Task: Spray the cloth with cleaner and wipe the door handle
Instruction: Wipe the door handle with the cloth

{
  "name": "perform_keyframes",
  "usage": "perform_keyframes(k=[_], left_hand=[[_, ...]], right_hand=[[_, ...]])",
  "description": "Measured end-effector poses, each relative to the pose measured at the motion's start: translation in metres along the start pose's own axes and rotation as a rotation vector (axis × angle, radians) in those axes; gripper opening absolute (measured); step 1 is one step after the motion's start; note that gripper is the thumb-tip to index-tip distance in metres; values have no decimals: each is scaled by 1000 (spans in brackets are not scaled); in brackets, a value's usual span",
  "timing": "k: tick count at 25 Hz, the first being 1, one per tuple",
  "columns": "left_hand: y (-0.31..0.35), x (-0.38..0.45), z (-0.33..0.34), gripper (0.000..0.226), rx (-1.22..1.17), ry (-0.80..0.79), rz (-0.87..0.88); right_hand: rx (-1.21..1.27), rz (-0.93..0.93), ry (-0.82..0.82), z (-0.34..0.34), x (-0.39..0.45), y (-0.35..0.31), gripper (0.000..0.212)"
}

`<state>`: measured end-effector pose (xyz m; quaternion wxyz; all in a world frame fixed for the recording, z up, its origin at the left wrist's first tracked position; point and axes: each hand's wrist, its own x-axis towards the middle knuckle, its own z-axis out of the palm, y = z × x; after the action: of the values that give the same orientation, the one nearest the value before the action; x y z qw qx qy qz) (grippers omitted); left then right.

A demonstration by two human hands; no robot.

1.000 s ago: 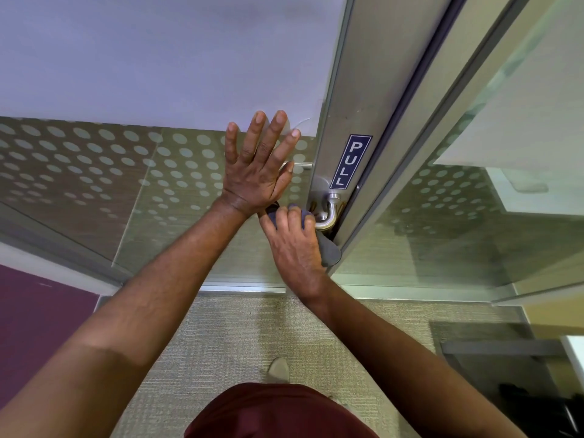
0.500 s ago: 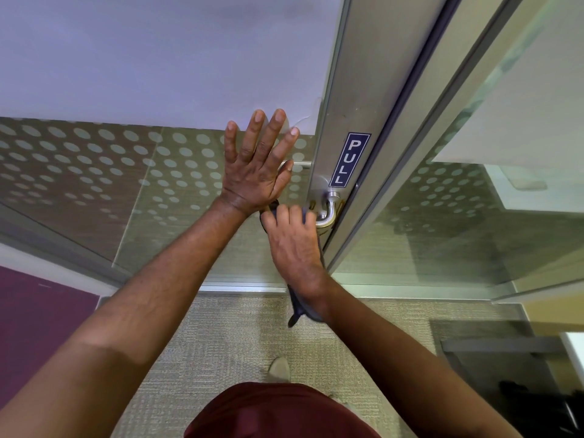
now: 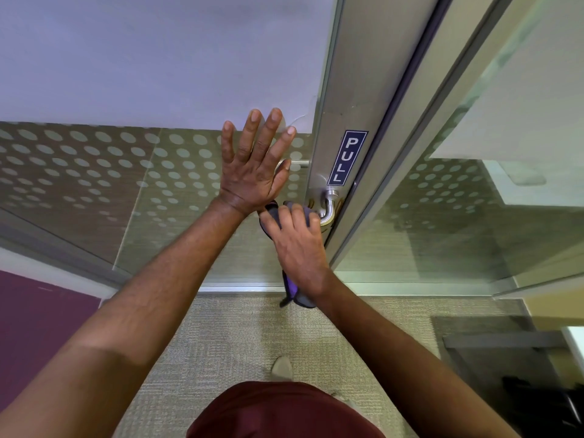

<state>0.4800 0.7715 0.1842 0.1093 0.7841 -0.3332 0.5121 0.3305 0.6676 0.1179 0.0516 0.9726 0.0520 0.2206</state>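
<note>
My right hand (image 3: pixel 298 248) is closed around a dark blue-grey cloth (image 3: pixel 295 294), wrapped over the lever of the silver door handle (image 3: pixel 328 207). Only the handle's curved neck and base show; the lever is hidden under cloth and fingers. A tail of the cloth hangs below my right wrist. My left hand (image 3: pixel 254 167) lies flat with fingers spread on the glass door (image 3: pixel 177 172), just left of the handle. No spray bottle is in view.
A blue PULL sign (image 3: pixel 347 158) sits on the metal door stile above the handle. A glass side panel (image 3: pixel 458 216) stands to the right. Beige carpet (image 3: pixel 240 336) lies below, with my shoe tip (image 3: pixel 282 368) on it. A dark low object (image 3: pixel 505 358) sits at the lower right.
My right hand has slid along the handle with the cloth, and the cloth's loose end now hangs under the wrist instead of bunching beside the handle. The left hand has stayed on the glass.
</note>
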Motion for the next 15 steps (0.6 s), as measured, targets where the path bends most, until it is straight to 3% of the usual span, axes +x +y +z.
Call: perform_keyframes(k=[3, 8, 12, 15], left_hand=[[-1, 0, 0, 68, -1, -6, 1], [1, 1, -3, 64, -9, -12, -2], [0, 1, -3, 60, -5, -14, -7], [1, 0, -2, 61, -6, -9, -16]], right_hand=[[-44, -43, -10, 5, -12, 10, 74], [-112, -74, 112, 14, -29, 28, 76], [79, 190, 37, 11, -41, 35, 101], [274, 373, 31, 5, -35, 26, 100]])
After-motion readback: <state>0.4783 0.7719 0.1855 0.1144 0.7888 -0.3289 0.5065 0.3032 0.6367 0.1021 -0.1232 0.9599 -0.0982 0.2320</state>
